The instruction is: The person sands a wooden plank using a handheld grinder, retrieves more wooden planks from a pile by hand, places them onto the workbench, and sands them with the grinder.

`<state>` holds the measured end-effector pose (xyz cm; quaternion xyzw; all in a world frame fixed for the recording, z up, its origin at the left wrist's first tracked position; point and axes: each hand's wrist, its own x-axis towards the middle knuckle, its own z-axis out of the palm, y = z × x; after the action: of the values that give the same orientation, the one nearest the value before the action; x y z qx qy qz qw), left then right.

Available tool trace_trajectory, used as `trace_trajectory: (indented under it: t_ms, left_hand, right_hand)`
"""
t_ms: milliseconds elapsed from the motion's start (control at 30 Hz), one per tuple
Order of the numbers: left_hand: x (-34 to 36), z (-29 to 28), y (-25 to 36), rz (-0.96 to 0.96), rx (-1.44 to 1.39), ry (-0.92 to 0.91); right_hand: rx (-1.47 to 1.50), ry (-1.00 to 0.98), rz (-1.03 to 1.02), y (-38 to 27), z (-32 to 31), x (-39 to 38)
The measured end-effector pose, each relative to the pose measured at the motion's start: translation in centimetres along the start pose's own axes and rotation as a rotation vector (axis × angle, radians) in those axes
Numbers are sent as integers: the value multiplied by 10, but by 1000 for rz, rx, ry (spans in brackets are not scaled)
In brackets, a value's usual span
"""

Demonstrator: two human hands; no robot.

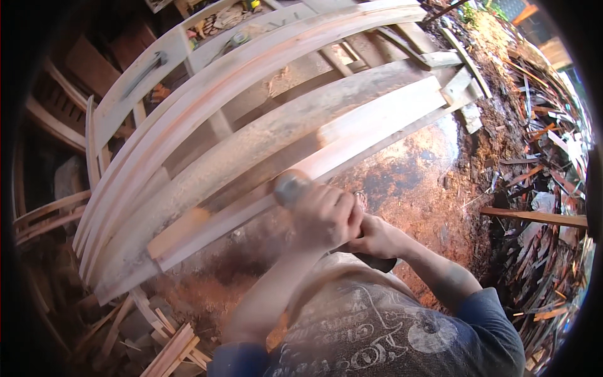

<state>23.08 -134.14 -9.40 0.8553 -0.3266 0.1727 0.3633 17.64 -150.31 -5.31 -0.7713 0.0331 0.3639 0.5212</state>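
Both my hands are closed on what looks like an angle grinder [293,188], with a rounded grey head and a dark body. My left hand [328,213] wraps around it just behind the head, smeared by motion. Behind that, my right hand [379,236] grips the dark rear body close to my belly. Under the tool's head runs a long pale wooden plank [383,122], lying slantwise along the near side of the bench. The grinder's working face is hidden, so I cannot tell if it touches the wood.
Long curved boards [207,94] lie beyond the plank, with a thick weathered beam [251,151] between. A hammer-like tool [147,72] rests on the far frame. Wood scraps [553,176] heap up at the right; offcuts [176,352] lie at lower left. The ground [402,169] is reddish-brown.
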Motion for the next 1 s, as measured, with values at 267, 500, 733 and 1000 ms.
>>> trace_trajectory:
  t_ms: [267, 500, 733, 1000]
  left_hand:
    - [133, 157, 68, 196, -207, -35]
    - [222, 280, 107, 308, -330, 25]
    - [267, 346, 129, 415, -385, -59]
    - [188, 256, 107, 346, -320, -49]
  right_hand:
    - [242, 214, 99, 105, -154, -37]
    - [497, 381, 119, 155, -268, -55]
    - [580, 570, 70, 183, -310, -64]
    - [551, 377, 20, 163, -227, -59]
